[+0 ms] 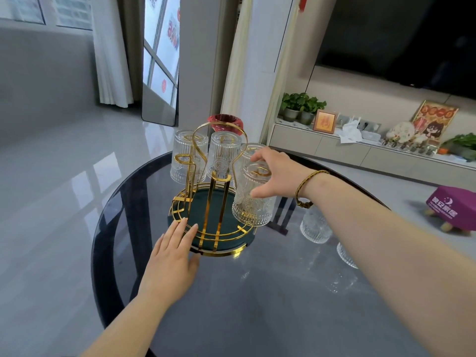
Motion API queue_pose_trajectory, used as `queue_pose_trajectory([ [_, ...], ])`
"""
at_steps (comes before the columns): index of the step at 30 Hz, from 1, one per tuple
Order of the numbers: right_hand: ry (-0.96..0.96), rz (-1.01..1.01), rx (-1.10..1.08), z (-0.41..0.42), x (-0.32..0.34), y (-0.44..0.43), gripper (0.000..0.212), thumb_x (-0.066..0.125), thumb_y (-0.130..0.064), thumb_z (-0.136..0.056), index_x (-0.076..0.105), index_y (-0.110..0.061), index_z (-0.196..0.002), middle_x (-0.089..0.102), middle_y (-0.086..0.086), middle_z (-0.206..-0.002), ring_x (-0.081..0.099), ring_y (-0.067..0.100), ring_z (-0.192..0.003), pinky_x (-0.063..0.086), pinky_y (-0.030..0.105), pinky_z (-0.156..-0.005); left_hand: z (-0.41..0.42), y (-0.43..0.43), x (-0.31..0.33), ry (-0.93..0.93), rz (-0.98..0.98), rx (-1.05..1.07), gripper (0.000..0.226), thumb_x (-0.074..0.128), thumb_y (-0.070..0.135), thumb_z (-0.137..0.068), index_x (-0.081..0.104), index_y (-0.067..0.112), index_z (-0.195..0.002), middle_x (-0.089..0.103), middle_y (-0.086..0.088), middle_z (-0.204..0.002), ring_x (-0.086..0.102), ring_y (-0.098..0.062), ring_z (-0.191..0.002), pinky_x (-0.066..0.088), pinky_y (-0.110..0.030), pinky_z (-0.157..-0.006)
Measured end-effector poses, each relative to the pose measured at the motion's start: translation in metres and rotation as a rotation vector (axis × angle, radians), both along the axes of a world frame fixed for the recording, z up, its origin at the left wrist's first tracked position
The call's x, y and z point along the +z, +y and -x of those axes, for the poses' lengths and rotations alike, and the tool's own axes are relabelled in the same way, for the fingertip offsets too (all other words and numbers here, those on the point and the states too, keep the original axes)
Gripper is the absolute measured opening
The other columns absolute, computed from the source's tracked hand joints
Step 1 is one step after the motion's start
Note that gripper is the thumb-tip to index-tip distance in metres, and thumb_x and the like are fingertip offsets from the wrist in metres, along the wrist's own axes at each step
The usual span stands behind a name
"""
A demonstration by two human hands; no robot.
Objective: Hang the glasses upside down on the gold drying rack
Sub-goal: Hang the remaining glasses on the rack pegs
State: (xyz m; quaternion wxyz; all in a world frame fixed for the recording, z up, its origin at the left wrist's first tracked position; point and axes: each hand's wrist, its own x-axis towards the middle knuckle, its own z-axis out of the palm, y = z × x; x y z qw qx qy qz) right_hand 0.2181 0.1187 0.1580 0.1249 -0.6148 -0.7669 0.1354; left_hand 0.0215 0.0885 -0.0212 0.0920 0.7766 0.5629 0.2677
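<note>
The gold drying rack (218, 181) stands on a green round tray (206, 215) at the far side of the dark glass table (257, 292). Ribbed clear glasses hang upside down on it: one at the back left (187, 158), one in the middle (223, 153), one at the back right (251, 152). My right hand (277, 175) grips a fourth upside-down glass (253, 197) sitting over the front right prong. My left hand (173, 256) lies flat with its fingers on the tray's near rim. One prong at the front left (189, 166) is bare.
Two more clear glasses stand on the table to the right, one (315, 224) just under my right forearm and another (346, 255) partly hidden by it. A red bowl (224, 122) sits behind the rack. A purple stool (450, 202) stands on the floor at right.
</note>
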Motion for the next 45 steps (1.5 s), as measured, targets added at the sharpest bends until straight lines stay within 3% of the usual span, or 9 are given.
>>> queue_pose_trajectory([
  [10,0.096,-0.112,-0.034,-0.009,-0.002,-0.015,0.078,0.07,-0.029,-0.067,0.027,-0.019,-0.132,0.034,0.008,-0.139,0.026,0.024,-0.128,0.029,0.039,-0.103,-0.002,-0.008,0.006,0.044,-0.026,-0.01,0.057,0.042,0.038,-0.09,0.017,0.023,-0.139,0.016,-0.003,-0.153,0.006,-0.018,-0.142,-0.004,-0.027,-0.107],
  [16,0.082,-0.227,-0.052,-0.043,-0.002,-0.052,0.067,0.066,-0.026,-0.073,0.032,-0.017,-0.129,0.039,0.005,-0.135,0.029,0.02,-0.125,0.025,0.027,-0.1,-0.007,-0.026,0.017,0.024,-0.015,-0.071,0.05,0.05,0.031,-0.088,0.033,0.02,-0.134,0.032,-0.002,-0.147,0.02,-0.018,-0.139,0.007,-0.031,-0.113],
  [22,0.22,-0.539,-0.183,-0.076,-0.028,-0.105,0.047,0.066,-0.016,-0.073,0.047,-0.011,-0.117,0.05,0.001,-0.114,0.04,0.013,-0.108,0.025,0.014,-0.092,-0.058,-0.05,0.026,-0.039,-0.04,-0.226,0.041,0.055,0.029,-0.086,0.048,0.018,-0.125,0.049,0.0,-0.134,0.037,-0.015,-0.129,0.023,-0.03,-0.11],
  [26,0.3,-0.654,-0.378,-0.107,-0.067,-0.135,0.047,0.069,-0.011,-0.069,0.049,-0.009,-0.112,0.042,-0.007,-0.107,0.031,0.003,-0.103,0.023,0.018,-0.094,-0.093,-0.048,0.019,0.032,0.04,-0.277,0.045,0.044,0.037,-0.09,0.035,0.024,-0.132,0.035,0.006,-0.143,0.026,-0.011,-0.135,0.017,-0.028,-0.113],
  [29,0.537,-0.736,-0.648,-0.131,-0.094,-0.146,0.045,0.068,-0.013,-0.071,0.047,-0.014,-0.111,0.041,-0.018,-0.1,0.037,0.013,-0.107,0.028,0.026,-0.095,-0.108,-0.046,0.011,0.097,0.089,-0.273,0.046,0.041,0.038,-0.091,0.032,0.023,-0.133,0.033,0.004,-0.145,0.025,-0.012,-0.135,0.017,-0.03,-0.113],
  [32,0.698,-0.628,-0.842,-0.153,-0.118,-0.143,0.059,0.068,-0.022,-0.071,0.037,-0.017,-0.122,0.041,-0.008,-0.117,0.033,0.019,-0.122,0.029,0.035,-0.103,-0.113,-0.044,0.006,0.165,0.101,-0.265,0.043,0.038,0.039,-0.092,0.033,0.024,-0.132,0.034,0.004,-0.144,0.025,-0.012,-0.135,0.015,-0.03,-0.114],
  [36,0.738,-0.336,-0.875,-0.166,-0.138,-0.126,0.098,0.075,-0.029,-0.064,0.01,-0.019,-0.138,0.022,0.006,-0.148,0.014,0.022,-0.136,0.019,0.042,-0.11,-0.113,-0.044,0.002,0.205,0.11,-0.247,0.044,0.038,0.041,-0.091,0.032,0.026,-0.133,0.034,0.006,-0.144,0.024,-0.012,-0.135,0.013,-0.029,-0.114],
  [41,0.885,-0.261,-0.898,-0.165,-0.155,-0.104,0.112,0.078,-0.029,-0.06,-0.002,-0.026,-0.138,0.021,0.006,-0.149,0.022,0.024,-0.135,0.025,0.043,-0.11,-0.114,-0.045,0.002,0.208,0.11,-0.247,0.044,0.038,0.043,-0.091,0.032,0.028,-0.132,0.035,0.008,-0.143,0.025,-0.01,-0.134,0.016,-0.029,-0.114],
  [45,0.807,-0.249,-0.987,-0.162,-0.162,-0.096,0.109,0.077,-0.038,-0.058,0.0,-0.035,-0.136,0.041,0.009,-0.136,0.036,0.031,-0.125,0.038,0.046,-0.1,-0.114,-0.043,0.001,0.197,0.123,-0.24,0.045,0.038,0.044,-0.09,0.032,0.03,-0.132,0.033,0.009,-0.143,0.023,-0.01,-0.135,0.015,-0.029,-0.114],
])
